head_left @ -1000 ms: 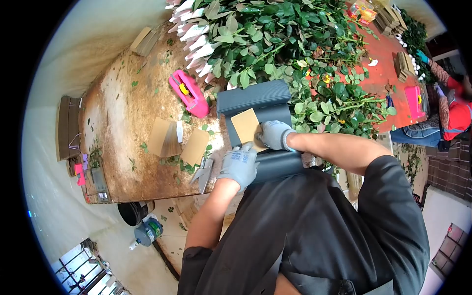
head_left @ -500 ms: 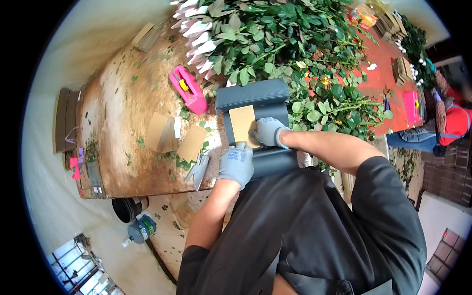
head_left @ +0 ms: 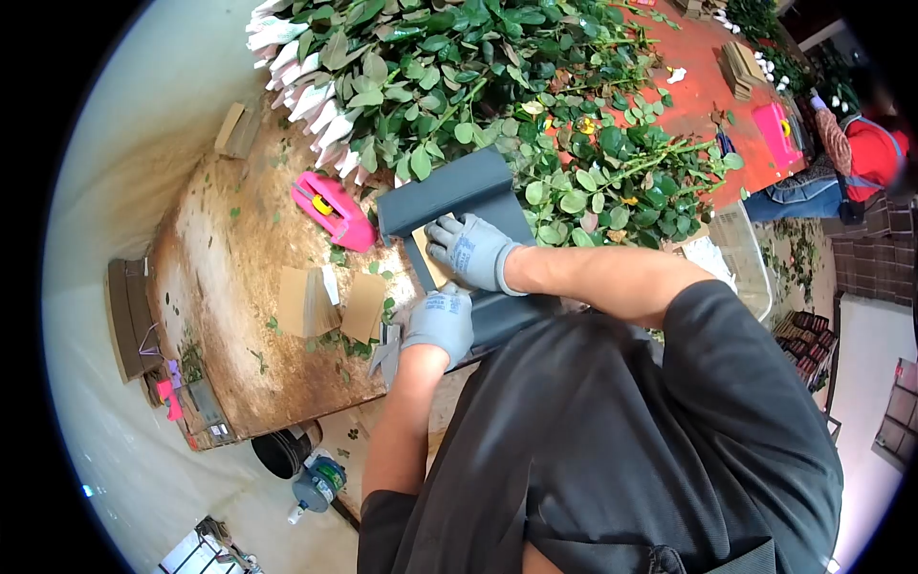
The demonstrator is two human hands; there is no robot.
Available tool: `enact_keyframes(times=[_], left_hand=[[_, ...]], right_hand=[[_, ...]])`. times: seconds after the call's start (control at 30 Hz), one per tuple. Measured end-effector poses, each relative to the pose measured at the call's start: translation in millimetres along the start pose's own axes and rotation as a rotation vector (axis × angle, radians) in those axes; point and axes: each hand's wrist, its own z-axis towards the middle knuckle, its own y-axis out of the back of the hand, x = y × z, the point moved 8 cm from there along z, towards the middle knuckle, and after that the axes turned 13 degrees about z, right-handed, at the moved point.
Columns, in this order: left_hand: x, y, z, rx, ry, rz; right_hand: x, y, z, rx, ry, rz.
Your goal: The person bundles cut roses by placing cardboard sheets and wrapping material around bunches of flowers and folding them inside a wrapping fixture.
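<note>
A tan cardboard piece [head_left: 432,263] lies in a dark grey trough-shaped holder [head_left: 459,187] in front of me, partly covered by my hands. My right hand [head_left: 475,253], in a grey glove, lies over the cardboard with its fingers stretched across it. My left hand [head_left: 440,323], gloved alike, is at the cardboard's near end with its fingers closed, the tips partly hidden by the right hand. A metal tool [head_left: 385,354] lies beside the left hand. Left of the holder is a pink tape dispenser [head_left: 335,212] with a yellow centre.
Cardboard sheets [head_left: 306,303] and another tan piece [head_left: 363,306] lie on the worn wooden table [head_left: 229,325]. Leafy stems [head_left: 430,86] with white-wrapped ends [head_left: 311,100] pile up behind the holder. A person in red [head_left: 875,158] stands at far right, near a second pink dispenser [head_left: 776,134].
My right hand has moved from the cardboard's right side onto its top, covering most of it. My left hand stays at the near end. The whole view has shifted and turned.
</note>
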Motion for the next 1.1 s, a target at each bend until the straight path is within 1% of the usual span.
enact_keyframes(times=[0.07, 0.1, 0.13, 0.17, 0.2, 0.23, 0.3, 0.4, 0.47, 0.57, 0.6, 0.63, 0.67, 0.7, 0.73, 0.8, 0.83, 0.87, 0.93, 0.97, 1.0, 1.07, 1.1], left_hand=[[-4, -6, 1, 0.093, -0.112, 0.105], [-3, -10, 1, 0.001, -0.159, 0.132], [-1, -18, 3, -0.036, -0.181, 0.146], [-2, -16, 1, -0.009, -0.195, 0.155], [0, -21, 3, 0.049, -0.170, 0.157], [-5, -3, -1, 0.086, -0.131, 0.112], [0, -13, 1, 0.003, -0.091, 0.065], [-1, 2, -7, -0.136, -0.047, -0.049], [-2, 7, -9, -0.124, -0.015, -0.064], [-3, 7, -7, -0.103, -0.020, -0.034], [0, 0, -5, -0.035, -0.024, -0.025], [3, -6, -2, 0.032, -0.026, -0.015], [5, -11, 1, 0.048, -0.028, 0.010], [5, -10, 1, 0.012, -0.035, -0.003], [5, -9, 0, -0.020, -0.039, -0.019], [3, -7, 0, -0.011, -0.037, -0.027], [3, -5, 0, 0.001, -0.028, -0.036], [0, -3, -2, -0.002, -0.032, -0.035], [-1, 1, -4, -0.018, -0.020, -0.089], [1, -3, -3, -0.057, -0.024, -0.094], [-1, 1, -3, -0.059, -0.025, -0.096], [-3, 5, -6, -0.018, 0.002, -0.093], [-2, 5, -5, -0.019, 0.004, -0.095]], right_hand=[[1, 3, 0, 0.003, -0.013, -0.033], [1, 3, -1, 0.008, -0.002, -0.019], [-1, -1, 0, 0.023, -0.030, -0.017], [-1, -1, 0, 0.009, -0.028, -0.001], [-1, 0, -1, -0.003, -0.029, 0.016], [-2, 0, -1, -0.023, -0.035, 0.038], [-3, 1, -3, -0.049, -0.043, 0.068], [-4, 6, -5, -0.048, -0.045, 0.089], [-5, 9, -5, -0.043, -0.053, 0.133], [-5, 14, -4, -0.038, -0.063, 0.162], [-2, 17, 1, 0.016, -0.082, 0.181], [2, 26, 8, -0.029, 0.009, 0.265], [5, 36, 13, -0.071, 0.102, 0.348], [6, 67, 18, -0.143, 0.107, 0.230], [-2, 96, 30, -0.024, -0.030, 0.242], [-39, 129, 48, -0.161, -0.092, 0.244], [-61, 139, 56, -0.219, -0.125, 0.146], [-85, 143, 61, -0.276, -0.158, 0.049], [-135, 130, 71, -0.228, -0.259, -0.089], [-157, 118, 73, -0.214, -0.279, -0.108], [-169, 113, 72, -0.136, -0.292, -0.209], [-184, 100, 63, -0.002, -0.275, -0.300], [-189, 92, 64, -0.037, -0.224, -0.342]])
